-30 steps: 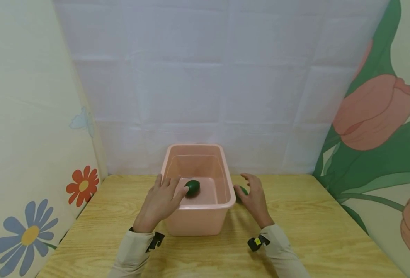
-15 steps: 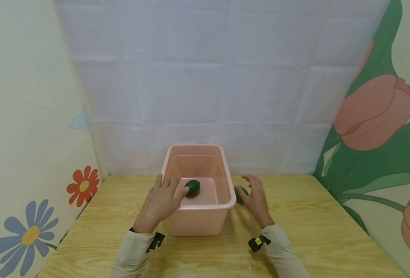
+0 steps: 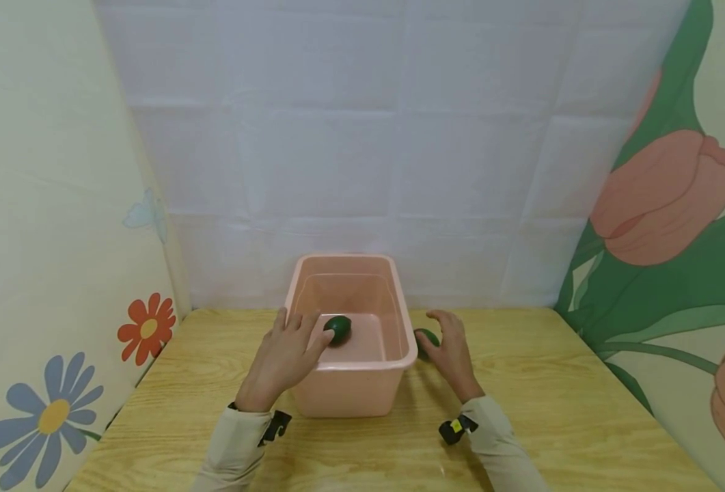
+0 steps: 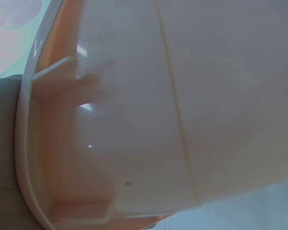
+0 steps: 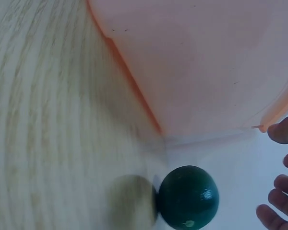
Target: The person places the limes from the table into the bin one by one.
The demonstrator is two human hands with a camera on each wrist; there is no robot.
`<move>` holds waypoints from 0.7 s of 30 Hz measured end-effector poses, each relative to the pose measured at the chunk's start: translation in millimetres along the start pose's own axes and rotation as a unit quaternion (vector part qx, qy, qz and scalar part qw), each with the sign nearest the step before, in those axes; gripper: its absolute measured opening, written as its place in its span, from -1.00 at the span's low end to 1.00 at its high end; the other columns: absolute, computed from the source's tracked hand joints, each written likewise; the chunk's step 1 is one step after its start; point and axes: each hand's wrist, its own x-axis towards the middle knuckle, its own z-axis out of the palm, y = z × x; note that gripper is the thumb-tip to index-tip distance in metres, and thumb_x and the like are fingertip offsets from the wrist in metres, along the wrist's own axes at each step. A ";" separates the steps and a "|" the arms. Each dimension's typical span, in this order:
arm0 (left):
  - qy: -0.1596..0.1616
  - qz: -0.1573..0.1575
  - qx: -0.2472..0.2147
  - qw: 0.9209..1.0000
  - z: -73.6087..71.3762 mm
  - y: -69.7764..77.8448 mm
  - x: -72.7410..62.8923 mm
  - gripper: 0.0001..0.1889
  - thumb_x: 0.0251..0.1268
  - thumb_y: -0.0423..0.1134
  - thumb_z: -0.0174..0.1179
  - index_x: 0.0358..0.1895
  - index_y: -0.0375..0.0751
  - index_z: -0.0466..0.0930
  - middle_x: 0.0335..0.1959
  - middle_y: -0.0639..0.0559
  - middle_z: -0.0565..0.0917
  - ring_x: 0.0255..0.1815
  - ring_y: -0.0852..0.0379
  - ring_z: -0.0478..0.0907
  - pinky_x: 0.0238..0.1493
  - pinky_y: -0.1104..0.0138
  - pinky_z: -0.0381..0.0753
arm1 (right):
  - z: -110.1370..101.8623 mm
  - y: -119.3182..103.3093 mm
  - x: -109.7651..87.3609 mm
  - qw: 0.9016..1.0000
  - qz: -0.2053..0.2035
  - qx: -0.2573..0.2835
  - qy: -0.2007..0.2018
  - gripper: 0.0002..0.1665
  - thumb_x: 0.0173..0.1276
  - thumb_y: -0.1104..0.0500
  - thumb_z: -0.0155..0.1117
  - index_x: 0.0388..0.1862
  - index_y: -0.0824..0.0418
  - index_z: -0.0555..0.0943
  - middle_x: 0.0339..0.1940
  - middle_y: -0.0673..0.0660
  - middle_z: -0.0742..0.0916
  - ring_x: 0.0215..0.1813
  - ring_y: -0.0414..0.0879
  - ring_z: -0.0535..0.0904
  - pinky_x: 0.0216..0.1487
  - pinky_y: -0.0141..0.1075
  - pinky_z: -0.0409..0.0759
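A pink plastic tub (image 3: 352,395) stands on the table. Inside it lies a glossy dark green oval fruit (image 3: 340,329), shaped like an avocado or a lime. My left hand (image 3: 283,358) is spread over the tub's near left rim, its thumb overlapping that fruit in the head view. A second green fruit (image 5: 188,197) rests on the table just right of the tub, its pale stem spot showing. Beside it is my right hand (image 3: 453,351), fingers apart and loosely bent. In the right wrist view its fingertips (image 5: 283,132) are apart from the fruit; the thumb is out of sight there.
The wood-grain table (image 3: 571,424) runs back to a creased white cloth (image 3: 350,150) behind the tub. Flower-printed cloths hang at the left (image 3: 42,205) and right (image 3: 657,328) sides.
The fruit in the tub has shifted slightly left, toward my left thumb. Slightly more of the fruit by my right hand shows than a second ago. Both hands stay nearly still.
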 end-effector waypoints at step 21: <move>0.001 0.000 0.003 1.000 0.3 -0.5 -0.3 -0.37 0.63 0.10 -0.15 0.50 -0.29 0.28 0.38 -0.38 0.40 0.53 -0.45 -0.02 0.34 -0.26 0.27 | 7.7 11.9 -8.5 0.996 0.070 0.006 -0.053 -0.47 0.26 0.30 0.46 0.15 0.46 0.51 0.14 0.44 0.56 0.22 0.38 0.39 0.17 0.25 0.43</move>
